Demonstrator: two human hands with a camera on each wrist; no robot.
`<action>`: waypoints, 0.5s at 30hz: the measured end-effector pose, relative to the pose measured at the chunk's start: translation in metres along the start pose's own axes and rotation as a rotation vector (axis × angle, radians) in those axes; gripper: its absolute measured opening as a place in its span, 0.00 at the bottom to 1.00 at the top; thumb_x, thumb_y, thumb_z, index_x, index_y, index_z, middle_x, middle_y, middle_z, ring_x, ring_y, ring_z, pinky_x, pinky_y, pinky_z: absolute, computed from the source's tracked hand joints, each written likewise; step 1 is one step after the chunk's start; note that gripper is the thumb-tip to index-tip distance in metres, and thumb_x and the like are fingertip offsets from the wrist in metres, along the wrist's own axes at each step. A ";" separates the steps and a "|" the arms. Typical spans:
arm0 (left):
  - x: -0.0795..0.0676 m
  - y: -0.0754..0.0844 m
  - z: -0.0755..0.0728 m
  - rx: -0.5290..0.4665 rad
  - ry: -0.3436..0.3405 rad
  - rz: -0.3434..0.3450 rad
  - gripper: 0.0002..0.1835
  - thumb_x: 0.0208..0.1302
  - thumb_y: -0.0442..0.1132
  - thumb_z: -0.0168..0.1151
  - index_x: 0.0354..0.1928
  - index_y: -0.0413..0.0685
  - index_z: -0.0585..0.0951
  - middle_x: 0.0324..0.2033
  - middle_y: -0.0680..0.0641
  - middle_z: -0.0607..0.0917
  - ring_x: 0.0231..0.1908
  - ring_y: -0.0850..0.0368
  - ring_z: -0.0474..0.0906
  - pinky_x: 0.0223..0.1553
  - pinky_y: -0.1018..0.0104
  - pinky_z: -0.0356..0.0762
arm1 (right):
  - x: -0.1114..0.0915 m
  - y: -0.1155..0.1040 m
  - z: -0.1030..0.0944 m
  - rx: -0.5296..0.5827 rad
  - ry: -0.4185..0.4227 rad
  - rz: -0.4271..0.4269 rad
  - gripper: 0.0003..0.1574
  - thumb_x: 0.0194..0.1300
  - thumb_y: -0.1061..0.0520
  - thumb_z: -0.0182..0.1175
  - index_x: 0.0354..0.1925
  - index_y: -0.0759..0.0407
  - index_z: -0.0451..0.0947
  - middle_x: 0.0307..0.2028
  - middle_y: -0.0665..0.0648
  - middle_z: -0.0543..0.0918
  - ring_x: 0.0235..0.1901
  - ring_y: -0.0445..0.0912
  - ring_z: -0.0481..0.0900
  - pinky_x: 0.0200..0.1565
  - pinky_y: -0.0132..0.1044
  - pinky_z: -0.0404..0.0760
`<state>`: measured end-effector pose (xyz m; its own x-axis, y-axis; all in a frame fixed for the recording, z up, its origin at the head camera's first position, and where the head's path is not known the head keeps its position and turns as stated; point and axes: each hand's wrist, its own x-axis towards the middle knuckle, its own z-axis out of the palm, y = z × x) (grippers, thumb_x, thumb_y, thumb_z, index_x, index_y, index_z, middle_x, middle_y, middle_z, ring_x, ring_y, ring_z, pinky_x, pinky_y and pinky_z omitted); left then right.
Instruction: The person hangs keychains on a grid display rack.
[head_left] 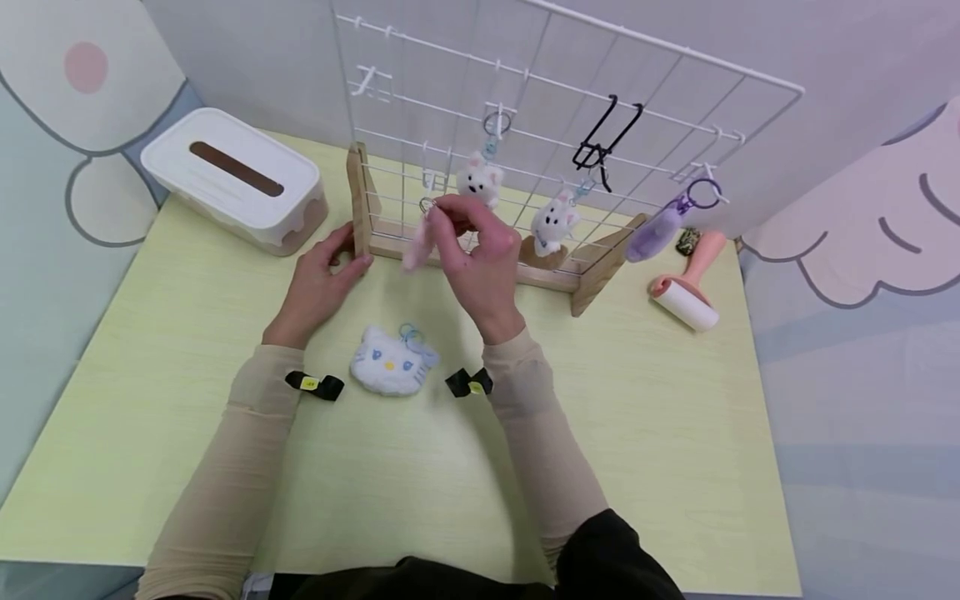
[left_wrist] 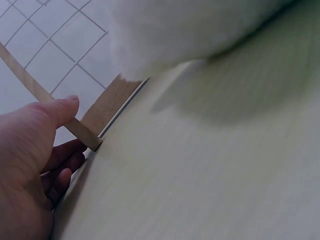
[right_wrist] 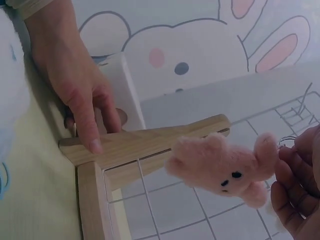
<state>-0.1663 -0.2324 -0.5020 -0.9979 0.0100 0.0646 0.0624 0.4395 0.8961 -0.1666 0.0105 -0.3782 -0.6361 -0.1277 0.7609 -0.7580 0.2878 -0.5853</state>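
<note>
In the head view, my right hand [head_left: 483,265] pinches the metal ring of a pink plush keychain [right_wrist: 215,165], which dangles in front of a white wire grid rack. The right wrist view shows its dark eyes and fuzzy ears near the fingers. My left hand [head_left: 317,285] grips the wooden end post [head_left: 361,200] of the rack low down, thumb on the near side and fingers behind it. A white cat-face plush keychain [head_left: 390,362] with a blue bow lies on the table between my forearms.
On the grid hang two white plush keychains [head_left: 478,179], a black double hook [head_left: 603,150] and a purple plush keychain [head_left: 655,233]. Bare white hooks [head_left: 367,79] sit at its left. A tissue box [head_left: 240,175] stands back left; a lint roller [head_left: 688,292] lies right.
</note>
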 end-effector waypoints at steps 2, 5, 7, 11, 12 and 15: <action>0.000 0.000 0.000 0.003 0.003 0.004 0.36 0.76 0.56 0.63 0.81 0.57 0.67 0.66 0.40 0.81 0.59 0.47 0.72 0.59 0.48 0.66 | 0.000 0.001 0.002 0.011 0.005 0.017 0.06 0.71 0.66 0.63 0.40 0.70 0.86 0.35 0.62 0.90 0.28 0.47 0.83 0.36 0.34 0.82; 0.000 0.000 0.001 0.005 0.006 0.012 0.36 0.77 0.55 0.63 0.81 0.57 0.67 0.66 0.40 0.81 0.59 0.47 0.73 0.59 0.48 0.66 | -0.003 0.004 0.006 0.016 0.008 0.076 0.07 0.71 0.65 0.64 0.41 0.70 0.86 0.36 0.63 0.90 0.28 0.48 0.83 0.35 0.34 0.82; 0.000 -0.001 0.002 0.004 0.005 0.014 0.36 0.77 0.55 0.63 0.81 0.58 0.67 0.66 0.41 0.81 0.59 0.48 0.73 0.59 0.48 0.66 | -0.009 0.007 0.008 0.017 0.002 0.131 0.08 0.72 0.64 0.64 0.41 0.70 0.86 0.36 0.63 0.90 0.28 0.48 0.83 0.35 0.33 0.81; 0.000 -0.001 0.002 -0.001 -0.002 0.016 0.36 0.77 0.55 0.63 0.81 0.59 0.67 0.67 0.41 0.80 0.60 0.48 0.73 0.60 0.48 0.67 | -0.031 0.021 0.012 0.003 -0.022 0.262 0.09 0.72 0.63 0.62 0.42 0.68 0.87 0.34 0.61 0.89 0.29 0.47 0.82 0.36 0.33 0.81; 0.000 -0.001 0.002 -0.002 -0.003 0.015 0.36 0.77 0.55 0.63 0.81 0.59 0.67 0.67 0.41 0.80 0.61 0.48 0.73 0.60 0.47 0.67 | -0.038 0.025 0.013 0.002 -0.031 0.291 0.09 0.72 0.62 0.62 0.42 0.68 0.87 0.34 0.61 0.89 0.29 0.47 0.82 0.36 0.33 0.81; 0.000 -0.001 0.002 -0.003 -0.002 0.011 0.36 0.76 0.56 0.63 0.81 0.60 0.67 0.68 0.41 0.80 0.62 0.49 0.73 0.61 0.47 0.67 | -0.060 0.036 0.015 -0.019 -0.074 0.377 0.09 0.73 0.62 0.63 0.42 0.67 0.87 0.32 0.60 0.88 0.29 0.47 0.82 0.35 0.32 0.80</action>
<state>-0.1666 -0.2316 -0.5038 -0.9971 0.0166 0.0740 0.0738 0.4364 0.8967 -0.1577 0.0147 -0.4492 -0.8788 -0.0774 0.4709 -0.4668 0.3447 -0.8144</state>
